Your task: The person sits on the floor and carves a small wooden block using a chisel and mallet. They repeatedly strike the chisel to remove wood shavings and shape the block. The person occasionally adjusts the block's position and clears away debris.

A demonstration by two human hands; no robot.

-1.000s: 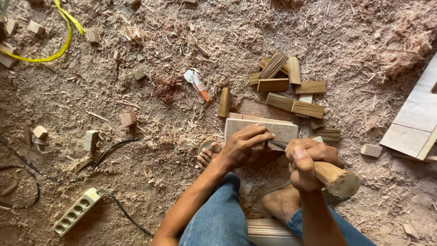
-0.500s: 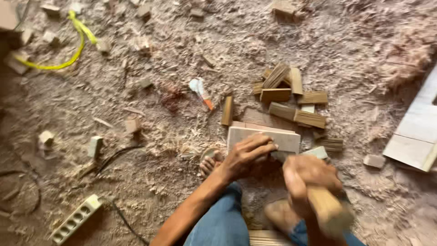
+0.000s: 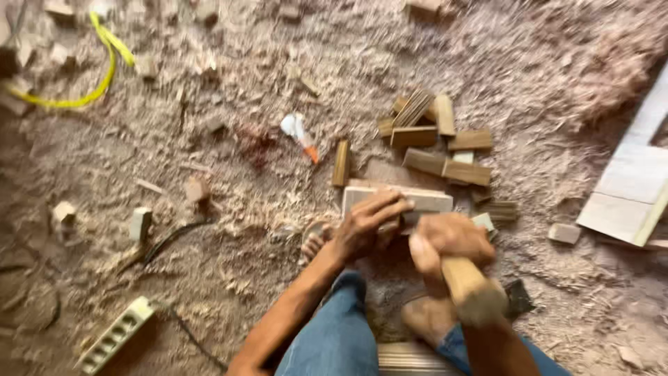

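Observation:
My left hand (image 3: 367,224) lies flat on a pale wooden block (image 3: 431,200) that rests on the sawdust floor in front of my bare feet. My right hand (image 3: 449,245) is closed around the handle of a wooden mallet (image 3: 475,293), held low just right of the block; the picture is blurred by motion. Beyond the block lies a heap of short brown wooden pieces (image 3: 440,143).
Sawdust and shavings cover the ground. A small white tool with an orange tip (image 3: 299,134) lies to the upper left of the block. A yellow hose (image 3: 90,69) curls at the far left, a power strip (image 3: 115,334) sits lower left, pale boards (image 3: 637,181) at right.
My right hand has swung the mallet down and back up beside the block. My left hand has stayed on the block. The view has shifted slightly.

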